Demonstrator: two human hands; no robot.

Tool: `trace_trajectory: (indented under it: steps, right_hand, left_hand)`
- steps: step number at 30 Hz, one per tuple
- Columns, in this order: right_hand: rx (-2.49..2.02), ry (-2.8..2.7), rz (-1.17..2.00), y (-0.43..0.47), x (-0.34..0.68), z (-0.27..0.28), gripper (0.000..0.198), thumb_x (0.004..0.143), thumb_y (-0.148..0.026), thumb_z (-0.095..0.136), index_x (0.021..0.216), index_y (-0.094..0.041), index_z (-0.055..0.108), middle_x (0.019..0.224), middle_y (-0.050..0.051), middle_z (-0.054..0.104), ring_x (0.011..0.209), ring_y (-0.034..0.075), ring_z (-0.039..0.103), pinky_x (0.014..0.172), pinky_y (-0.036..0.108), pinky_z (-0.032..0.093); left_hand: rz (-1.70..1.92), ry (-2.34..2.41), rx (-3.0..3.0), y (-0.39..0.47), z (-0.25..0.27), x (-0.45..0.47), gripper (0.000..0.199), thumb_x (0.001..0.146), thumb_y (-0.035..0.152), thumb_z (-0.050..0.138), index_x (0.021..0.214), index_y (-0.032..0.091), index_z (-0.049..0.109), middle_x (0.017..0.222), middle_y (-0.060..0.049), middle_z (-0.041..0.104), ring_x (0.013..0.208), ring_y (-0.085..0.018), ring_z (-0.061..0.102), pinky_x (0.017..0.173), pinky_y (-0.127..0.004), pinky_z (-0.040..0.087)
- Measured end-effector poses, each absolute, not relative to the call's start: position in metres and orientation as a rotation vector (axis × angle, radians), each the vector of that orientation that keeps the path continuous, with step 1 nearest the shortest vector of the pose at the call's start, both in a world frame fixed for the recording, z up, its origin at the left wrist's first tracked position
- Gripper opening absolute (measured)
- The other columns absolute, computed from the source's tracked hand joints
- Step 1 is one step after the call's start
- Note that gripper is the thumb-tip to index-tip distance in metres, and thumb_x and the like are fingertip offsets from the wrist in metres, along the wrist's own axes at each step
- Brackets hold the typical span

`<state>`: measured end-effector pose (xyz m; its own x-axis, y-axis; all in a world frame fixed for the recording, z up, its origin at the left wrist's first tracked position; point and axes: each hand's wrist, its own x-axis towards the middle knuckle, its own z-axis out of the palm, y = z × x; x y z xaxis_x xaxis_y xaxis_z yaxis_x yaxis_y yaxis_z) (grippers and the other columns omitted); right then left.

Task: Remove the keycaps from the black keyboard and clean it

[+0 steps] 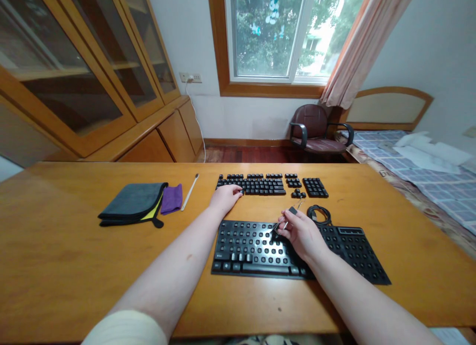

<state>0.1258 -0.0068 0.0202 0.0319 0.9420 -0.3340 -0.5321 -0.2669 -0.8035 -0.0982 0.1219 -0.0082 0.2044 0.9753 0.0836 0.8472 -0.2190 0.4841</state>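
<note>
A black keyboard (260, 274) lies in front of me, most of its key positions bare. Keycaps sit along its bottom row, with a few more at the left of the row above. Behind it, loose black keycaps (264, 186) are laid out in keyboard order. My left hand (226, 199) is at the left front of that layout, its fingertips closed on a keycap (241, 191) that they partly hide. Over the middle of the keyboard, my right hand (303, 233) grips a keycap puller (293, 210) with a dark handle and thin wires.
A coiled black cable (319, 215) rests behind the keyboard's right half. To the left on the wooden table (74, 265) are a folded grey cloth (130, 200), a purple cloth (171, 199) and a white-handled brush (190, 192). A chair (316, 129) stands beyond the table.
</note>
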Motion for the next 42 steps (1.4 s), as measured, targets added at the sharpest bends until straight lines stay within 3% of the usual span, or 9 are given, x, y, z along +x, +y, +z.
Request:
trace_trajectory:
  steps: [9,18,34,42]
  right_hand:
    - [-1.054,-0.544,1.544,-0.007,0.126,0.019,0.026,0.067,-0.033,0.076,0.079,-0.015,0.061,0.066,0.001,0.063,0.056,0.009,0.058,0.05,0.018,0.051]
    - [-1.049,-0.547,1.546,-0.006,0.126,0.019,0.025,0.067,-0.033,0.076,0.077,-0.016,0.061,0.067,0.001,0.063,0.056,0.008,0.058,0.051,0.018,0.051]
    - [-1.049,-0.536,1.548,-0.006,0.127,0.02,0.025,0.066,-0.032,0.076,0.077,-0.015,0.06,0.066,0.001,0.063,0.055,0.009,0.058,0.051,0.019,0.05]
    - [-1.052,-0.527,1.54,-0.007,0.126,0.019,0.026,0.066,-0.033,0.076,0.077,-0.016,0.061,0.066,0.001,0.063,0.055,0.008,0.058,0.05,0.019,0.05]
  left_hand:
    - [0.541,1.712,2.22,0.122,-0.009,-0.098,0.023,0.082,0.035,0.055,0.096,0.027,0.071,0.103,-0.001,0.07,0.098,-0.021,0.061,0.086,-0.031,0.046]
    - [0.532,1.705,2.263,0.119,-0.004,-0.094,0.027,0.081,0.036,0.057,0.103,0.025,0.068,0.109,-0.003,0.066,0.1,-0.02,0.059,0.086,-0.029,0.046]
    - [0.296,1.711,2.44,0.105,0.014,-0.099,0.021,0.078,0.031,0.055,0.096,0.026,0.065,0.099,-0.002,0.067,0.093,-0.021,0.06,0.084,-0.029,0.046]
    - [0.366,1.62,2.491,0.111,0.004,-0.099,0.025,0.083,0.029,0.05,0.1,0.031,0.067,0.109,0.001,0.065,0.099,-0.019,0.06,0.083,-0.028,0.046]
